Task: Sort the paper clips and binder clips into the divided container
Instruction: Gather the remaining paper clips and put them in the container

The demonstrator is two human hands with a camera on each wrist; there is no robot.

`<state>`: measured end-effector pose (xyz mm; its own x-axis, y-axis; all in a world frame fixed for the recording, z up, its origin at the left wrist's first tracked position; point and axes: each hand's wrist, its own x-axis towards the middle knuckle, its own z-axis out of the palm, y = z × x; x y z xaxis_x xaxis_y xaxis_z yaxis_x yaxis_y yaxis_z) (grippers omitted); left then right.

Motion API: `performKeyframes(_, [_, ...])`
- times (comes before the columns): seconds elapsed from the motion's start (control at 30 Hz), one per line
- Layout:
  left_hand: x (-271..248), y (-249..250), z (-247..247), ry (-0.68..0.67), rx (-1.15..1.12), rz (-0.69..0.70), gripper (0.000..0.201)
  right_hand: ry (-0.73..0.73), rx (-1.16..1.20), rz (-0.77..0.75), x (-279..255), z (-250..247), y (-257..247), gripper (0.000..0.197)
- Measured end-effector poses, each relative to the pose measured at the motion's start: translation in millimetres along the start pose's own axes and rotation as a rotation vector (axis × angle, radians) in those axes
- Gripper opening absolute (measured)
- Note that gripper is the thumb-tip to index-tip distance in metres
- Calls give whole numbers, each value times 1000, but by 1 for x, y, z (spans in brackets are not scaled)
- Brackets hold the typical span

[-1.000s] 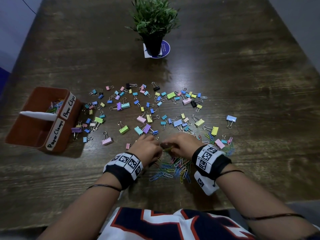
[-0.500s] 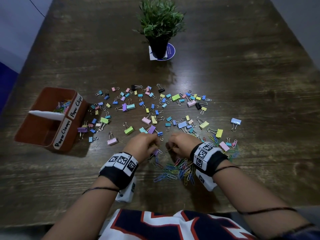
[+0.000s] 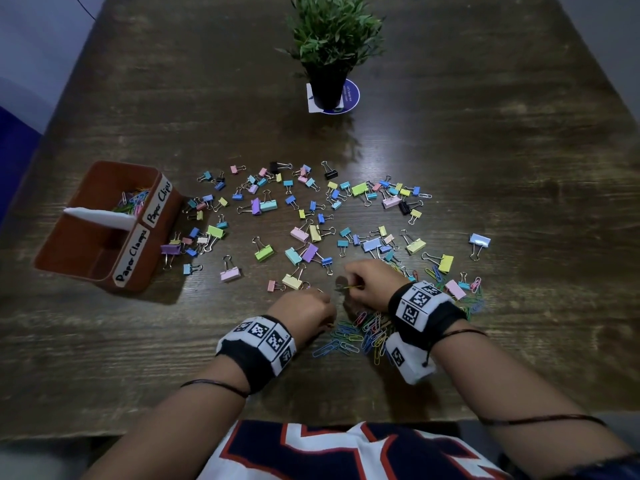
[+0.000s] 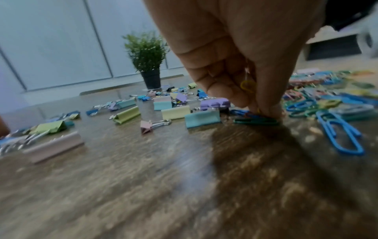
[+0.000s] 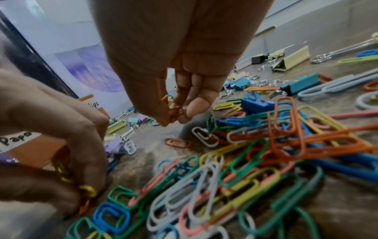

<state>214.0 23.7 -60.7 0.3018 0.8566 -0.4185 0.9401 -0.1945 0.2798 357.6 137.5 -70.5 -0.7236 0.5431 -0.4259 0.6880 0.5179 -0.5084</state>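
Observation:
A heap of coloured paper clips [image 3: 360, 332] lies on the table near its front edge, between my wrists. My left hand [image 3: 311, 306] pinches a few paper clips [image 4: 248, 86], its fingertips down at the table by the heap's left side. My right hand [image 3: 363, 282] hovers just above the heap and pinches yellow and orange paper clips [image 5: 170, 103]. Pastel binder clips [image 3: 308, 233] are scattered further back. The brown divided container [image 3: 79, 258] stands at the left; its far compartment, labelled "Paper Clips", holds several paper clips [image 3: 133, 200].
A small potted plant [image 3: 330, 46] stands on a round coaster at the back centre. Binder clips [image 3: 192, 240] crowd against the container's right wall. More paper clips [image 3: 472, 299] lie to the right of my right wrist. The table [image 3: 519, 150] is dark wood.
The hands have drawn slightly apart. My left hand has moved down and back toward the heap's left edge; my right hand has lifted a little with clips pinched.

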Motion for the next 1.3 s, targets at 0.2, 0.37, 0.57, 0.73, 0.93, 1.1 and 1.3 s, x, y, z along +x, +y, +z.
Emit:
performKeyframes(0.2, [7,-2,1,-13,-1,5,17,114,149,33,-5,-8,0,14])
performKeyframes(0.37, [4,-14,-1,68,-206,-41,17,209,281,35,-4,-19,-6,15])
performKeyframes(0.57, [-13,-41,-28,397,-563,-212,2,312,381,10,10,-35,-33,27])
performKeyframes(0.73, [-51,-96,-71,651,-647,-449,7,340,453,-71,31,-38,-70,25])
performKeyframes(0.93, [-102,-182,-107,917,-526,-802,3,336,485,-112,50,-28,-102,19])
performKeyframes(1.1, [-106,-243,-133,651,-422,-995,16,328,457,-66,55,-20,-113,25])
performKeyframes(1.3, [-124,-258,-146,507,-298,-970,35,343,485,-32,66,-10,-128,24])
